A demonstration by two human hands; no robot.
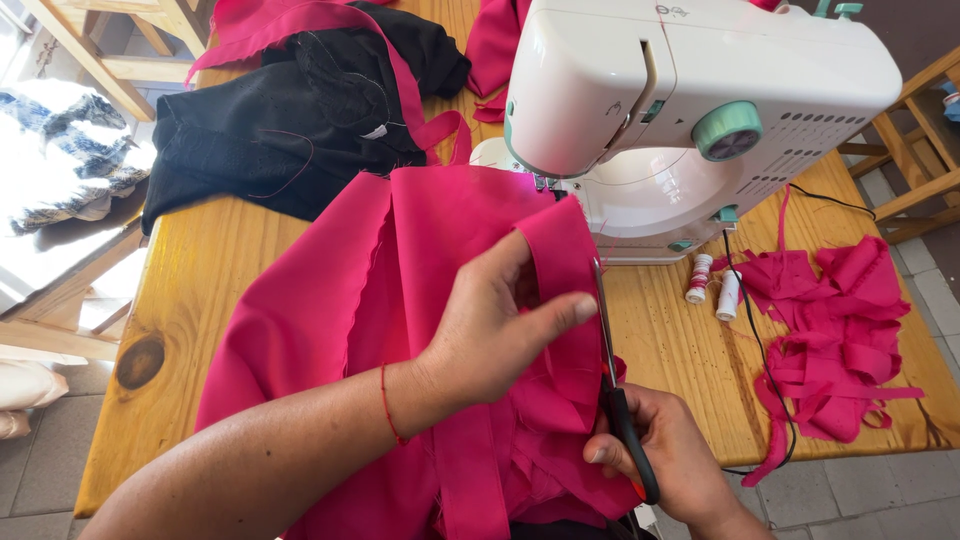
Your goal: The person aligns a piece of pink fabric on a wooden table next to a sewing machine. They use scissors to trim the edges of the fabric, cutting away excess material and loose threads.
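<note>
Pink fabric (420,290) under scissors (612,370)

View: there was a single one, from a camera worn on the person's head.
Direction: it looked forward and steeply down over the wooden table (190,300), toward the white sewing machine (690,110) at the far side.
Nearness: it sat close, so the left hand (495,330) and right hand (670,460) filled the lower middle and both forearms entered from the bottom edge.
Centre: the pink fabric (350,330) lay across the middle of the frame.
Edges: floor tiles showed at the lower corners, chair frames at the upper corners.
Overlap: with only one view, nothing was shared with another.
</note>
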